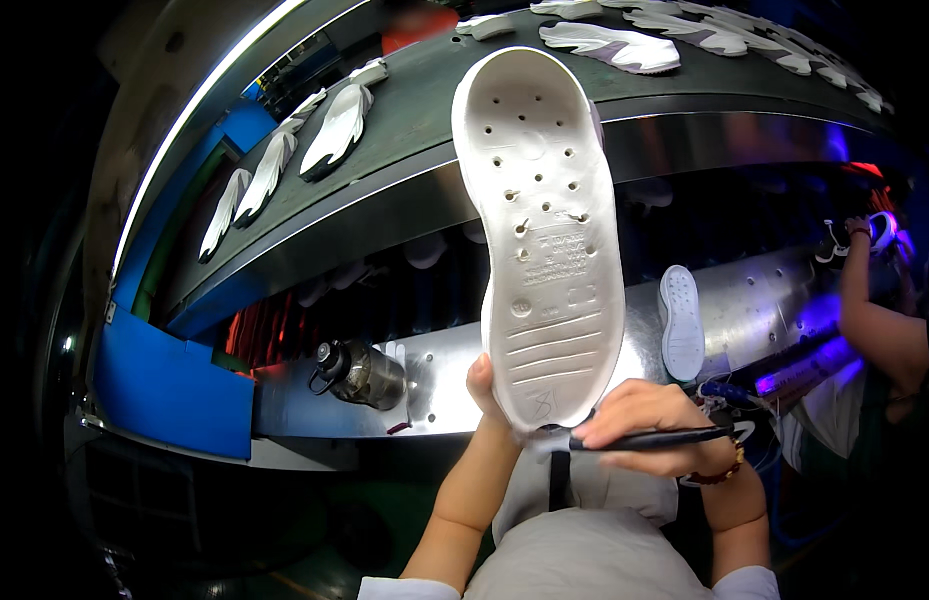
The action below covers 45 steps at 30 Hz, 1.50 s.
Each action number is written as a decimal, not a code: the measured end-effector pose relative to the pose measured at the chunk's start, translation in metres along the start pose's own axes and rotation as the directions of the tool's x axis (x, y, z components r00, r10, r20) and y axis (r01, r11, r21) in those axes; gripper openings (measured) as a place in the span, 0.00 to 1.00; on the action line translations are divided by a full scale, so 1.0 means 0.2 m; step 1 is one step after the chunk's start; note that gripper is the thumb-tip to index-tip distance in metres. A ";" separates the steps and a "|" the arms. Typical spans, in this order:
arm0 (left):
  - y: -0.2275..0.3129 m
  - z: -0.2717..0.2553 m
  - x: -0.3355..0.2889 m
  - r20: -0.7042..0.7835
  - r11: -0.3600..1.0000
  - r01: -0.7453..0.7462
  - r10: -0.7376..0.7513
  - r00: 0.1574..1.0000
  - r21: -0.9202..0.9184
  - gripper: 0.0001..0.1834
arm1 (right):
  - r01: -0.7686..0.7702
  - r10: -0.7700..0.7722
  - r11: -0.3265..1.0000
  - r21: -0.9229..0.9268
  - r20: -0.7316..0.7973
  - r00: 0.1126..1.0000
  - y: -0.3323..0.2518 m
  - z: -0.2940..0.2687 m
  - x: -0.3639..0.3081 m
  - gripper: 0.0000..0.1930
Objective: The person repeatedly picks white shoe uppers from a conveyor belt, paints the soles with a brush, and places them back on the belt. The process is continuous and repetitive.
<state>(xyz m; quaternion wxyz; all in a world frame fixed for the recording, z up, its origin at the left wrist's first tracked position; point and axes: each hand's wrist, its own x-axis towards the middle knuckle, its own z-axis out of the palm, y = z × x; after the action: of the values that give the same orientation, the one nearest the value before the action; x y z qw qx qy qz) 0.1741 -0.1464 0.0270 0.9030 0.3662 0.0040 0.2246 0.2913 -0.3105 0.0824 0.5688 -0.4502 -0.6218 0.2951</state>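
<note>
A white foam shoe sole (pixel 549 300) stands upright before me, its inner face with small holes and ribs turned my way. My left hand (pixel 491 395) grips its lower left edge, the thumb up along the side and the other fingers hidden behind the sole. In my right hand (pixel 649 425) is a black-handled brush (pixel 684 438), held like a pen. Its pale, blurred tip is at the sole's lower end; whether it touches cannot be told.
Beyond runs a dark green conveyor belt (pixel 414 120) carrying several white-and-grey soles (pixel 609 47). On the metal shelf (pixel 454 375) are a dark drink bottle (pixel 359 375) and another white sole (pixel 681 325). At the right, a co-worker's arm (pixel 884 320) reaches toward a purple-lit shoe part.
</note>
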 end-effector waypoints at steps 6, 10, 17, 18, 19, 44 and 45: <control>0.09 0.08 0.02 -0.028 0.982 0.148 -0.153 0.988 -0.120 0.37 | -0.039 0.033 0.994 0.104 0.062 0.998 0.02 -0.15 0.00 0.10; 0.14 0.21 0.06 -0.104 0.888 0.446 -0.436 0.894 0.107 0.32 | -0.085 0.074 0.996 0.023 0.305 0.949 0.03 -0.21 0.04 0.10; 0.18 0.24 0.09 -0.135 0.662 0.706 -0.699 0.703 0.251 0.27 | -0.071 0.052 0.997 0.041 0.352 0.935 0.03 -0.21 0.04 0.09; 0.19 0.26 0.10 -0.175 0.617 0.726 -0.713 0.679 0.303 0.28 | -0.124 0.082 0.989 0.080 0.402 0.912 0.05 -0.20 0.04 0.09; 0.20 0.28 0.10 -0.212 0.560 0.750 -0.733 0.646 0.351 0.29 | -0.115 0.117 0.993 -0.031 0.453 0.884 0.04 -0.22 0.03 0.09; 0.29 0.22 0.01 -0.430 0.445 0.825 -0.706 0.563 0.349 0.33 | 0.046 0.115 0.884 -0.465 0.313 0.943 -0.04 -0.44 -0.13 0.10; 0.29 0.19 0.00 -0.430 0.436 0.812 -0.693 0.578 0.389 0.32 | 0.018 0.098 0.914 -0.405 0.262 0.960 -0.01 -0.42 -0.14 0.08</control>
<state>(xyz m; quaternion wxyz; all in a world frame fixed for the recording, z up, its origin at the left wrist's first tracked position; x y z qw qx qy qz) 0.1569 -0.1350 0.0918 0.7546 0.5415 0.3249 -0.1784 0.3719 -0.3482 0.0869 0.3648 -0.5247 -0.7333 0.2322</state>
